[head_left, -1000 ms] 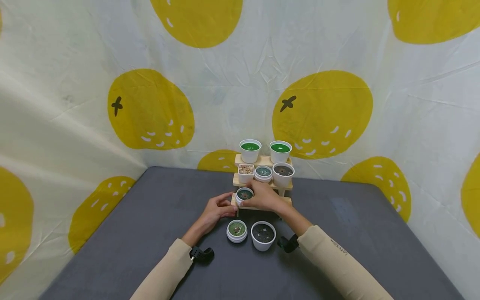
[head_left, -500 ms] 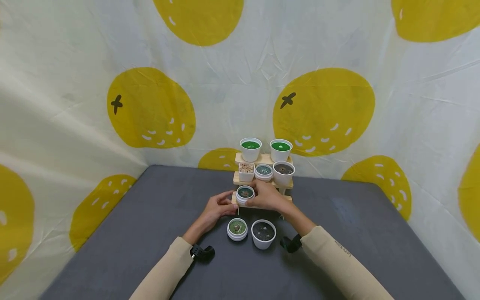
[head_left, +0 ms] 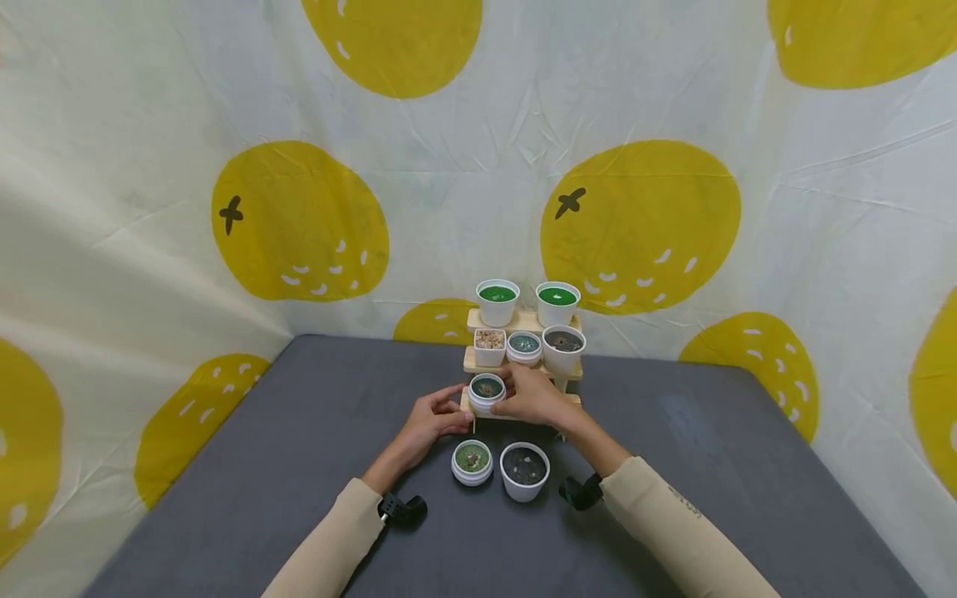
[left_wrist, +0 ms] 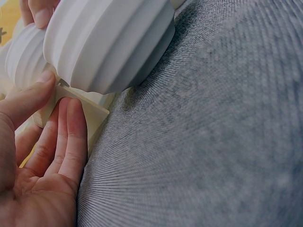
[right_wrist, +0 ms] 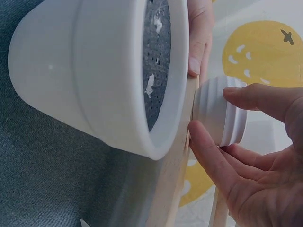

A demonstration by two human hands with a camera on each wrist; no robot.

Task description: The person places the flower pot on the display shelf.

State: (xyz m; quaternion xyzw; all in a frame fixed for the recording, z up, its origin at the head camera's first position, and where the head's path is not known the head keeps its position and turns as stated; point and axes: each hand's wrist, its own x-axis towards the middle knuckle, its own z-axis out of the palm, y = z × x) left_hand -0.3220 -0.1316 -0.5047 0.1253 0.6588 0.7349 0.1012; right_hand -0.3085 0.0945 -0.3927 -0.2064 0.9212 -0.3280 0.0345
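Observation:
My right hand [head_left: 532,395] holds a small white ribbed pot [head_left: 487,397] with a dark green filling, upright at the left end of the lowest step of a tiered wooden stand [head_left: 542,413]. In the right wrist view the thumb lies on the rim of this pot [right_wrist: 213,106], with the fingers round its other side. My left hand [head_left: 431,420] grips the left end of that step, thumb above the board [left_wrist: 87,101] and fingers beneath, as the left wrist view shows. That thumb's tip is close beside the pot [left_wrist: 28,59].
Nearer on the grey cloth stand a ribbed pot [head_left: 472,476] with green filling and a taller pot [head_left: 522,490] with black filling. The middle step carries a square pot [head_left: 489,357], a ribbed pot [head_left: 524,358] and a brown-filled pot [head_left: 562,360]; the top step, two green-filled pots [head_left: 497,312].
My right hand's fingers have shifted slightly to the right around the small pot, so more of the pot shows. My left hand stays at the stand's end.

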